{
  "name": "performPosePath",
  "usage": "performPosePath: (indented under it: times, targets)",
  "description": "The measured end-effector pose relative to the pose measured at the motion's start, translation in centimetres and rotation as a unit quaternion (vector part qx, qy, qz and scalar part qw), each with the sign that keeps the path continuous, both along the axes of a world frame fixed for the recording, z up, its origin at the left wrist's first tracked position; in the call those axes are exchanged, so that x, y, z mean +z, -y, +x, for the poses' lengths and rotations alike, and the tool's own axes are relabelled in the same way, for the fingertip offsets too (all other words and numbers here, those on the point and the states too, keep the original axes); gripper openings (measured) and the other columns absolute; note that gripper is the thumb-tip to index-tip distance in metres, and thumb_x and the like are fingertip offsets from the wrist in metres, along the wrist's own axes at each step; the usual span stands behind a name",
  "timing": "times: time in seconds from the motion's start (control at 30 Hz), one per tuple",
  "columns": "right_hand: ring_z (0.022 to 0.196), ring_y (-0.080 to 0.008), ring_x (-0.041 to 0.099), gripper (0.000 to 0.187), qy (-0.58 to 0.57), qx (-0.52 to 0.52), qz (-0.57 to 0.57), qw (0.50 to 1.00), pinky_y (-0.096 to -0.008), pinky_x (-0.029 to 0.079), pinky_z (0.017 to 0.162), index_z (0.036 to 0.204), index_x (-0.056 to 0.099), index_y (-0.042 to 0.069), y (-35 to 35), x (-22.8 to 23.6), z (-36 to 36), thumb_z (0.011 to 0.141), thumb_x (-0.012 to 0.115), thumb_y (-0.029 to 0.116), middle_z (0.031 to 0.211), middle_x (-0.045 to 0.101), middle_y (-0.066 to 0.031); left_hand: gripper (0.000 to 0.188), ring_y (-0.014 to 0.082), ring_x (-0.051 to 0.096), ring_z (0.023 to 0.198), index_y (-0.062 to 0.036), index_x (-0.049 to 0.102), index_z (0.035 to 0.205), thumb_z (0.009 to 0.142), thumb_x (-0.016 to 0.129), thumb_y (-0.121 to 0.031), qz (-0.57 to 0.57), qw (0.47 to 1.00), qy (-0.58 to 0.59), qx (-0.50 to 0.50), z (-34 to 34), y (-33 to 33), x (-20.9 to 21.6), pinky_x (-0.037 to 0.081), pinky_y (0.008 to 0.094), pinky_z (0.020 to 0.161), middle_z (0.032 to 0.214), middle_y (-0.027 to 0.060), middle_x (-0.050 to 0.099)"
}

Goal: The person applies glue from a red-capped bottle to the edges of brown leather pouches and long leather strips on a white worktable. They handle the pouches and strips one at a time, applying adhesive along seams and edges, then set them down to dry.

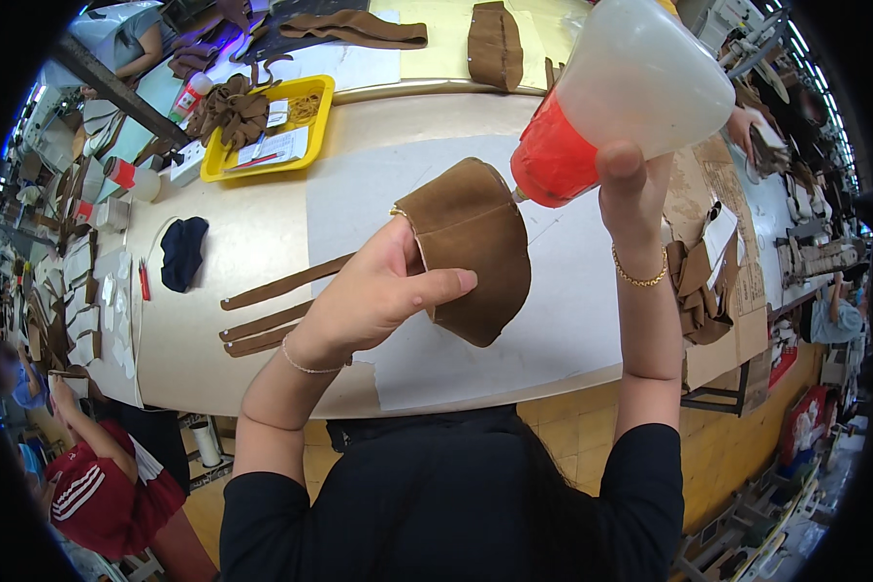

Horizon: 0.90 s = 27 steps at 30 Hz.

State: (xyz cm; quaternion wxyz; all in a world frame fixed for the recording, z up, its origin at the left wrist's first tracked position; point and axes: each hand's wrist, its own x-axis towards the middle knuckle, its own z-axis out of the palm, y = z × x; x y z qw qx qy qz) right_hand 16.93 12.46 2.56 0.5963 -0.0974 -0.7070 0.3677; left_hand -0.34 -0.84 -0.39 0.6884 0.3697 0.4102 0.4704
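My left hand (pixel 383 286) holds a curved brown suede-like piece (pixel 480 257) with a seam across it. The thumb lies on its outer face and the fingers are hidden inside. In my right hand (pixel 632 194) is a large squeeze bottle (pixel 650 82), tipped nozzle-down, translucent white with a red lower part. Its fingers are mostly behind the bottle. The nozzle tip is at the piece's upper right edge; I cannot tell whether it touches. Narrow brown straps (pixel 286 288) lie on the table left of my left wrist.
A yellow tray (pixel 315 145) holds brown strips, papers and rubber bands. Left on the table lie a dark blue cloth (pixel 182 254) and a red pen-like tool (pixel 145 279). Brown pieces (pixel 703 281) rest on cardboard at right. Another person in a red shirt (pixel 112 485) works at lower left.
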Motion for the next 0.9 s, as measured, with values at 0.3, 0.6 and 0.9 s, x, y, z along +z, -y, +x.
performPosePath:
  times: [0.3, 0.6, 0.9]
  targets:
    - [0.065, -0.0108, 0.062, 0.052, 0.091, -0.041, 0.058, 0.993, -0.0236, 0.049, 0.057, 0.086, 0.066, 0.0, -0.1, 0.6, 0.2, 0.077, 0.072, 0.051, 0.071, 0.066, -0.0027, 0.06, 0.0204, 0.054, 0.114, 0.0054, 0.033, 0.135, 0.081, 0.061, 0.003, 0.014, 1.0, 0.017, 0.018, 0.1, 0.4, 0.3, 0.044, 0.0328, 0.096, 0.125, 0.0136, 0.053]
    - [0.059, -0.0034, 0.047, 0.055, 0.03, -0.016, -0.085, 0.996, -0.0187, 0.035, 0.048, 0.082, 0.057, 0.004, -1.3, -0.4, -0.6, 0.087, 0.055, 0.058, 0.067, 0.053, 0.0038, 0.065, 0.0224, 0.053, 0.116, 0.0051, 0.032, 0.135, 0.079, 0.064, 0.002, 0.03, 0.999, 0.001, 0.027, 0.1, 0.8, 0.5, 0.044, 0.0338, 0.097, 0.128, 0.0152, 0.051]
    - [0.063, -0.0035, 0.046, 0.056, 0.027, 0.008, -0.143, 0.989, -0.0197, 0.035, 0.052, 0.087, 0.057, 0.003, -0.2, -2.1, 0.7, 0.087, 0.055, 0.059, 0.07, 0.052, 0.0036, 0.066, 0.0244, 0.053, 0.117, 0.0034, 0.031, 0.136, 0.078, 0.062, 0.002, 0.027, 0.997, 0.053, 0.053, 0.4, 0.7, 0.8, 0.046, 0.0377, 0.097, 0.129, 0.0163, 0.05]
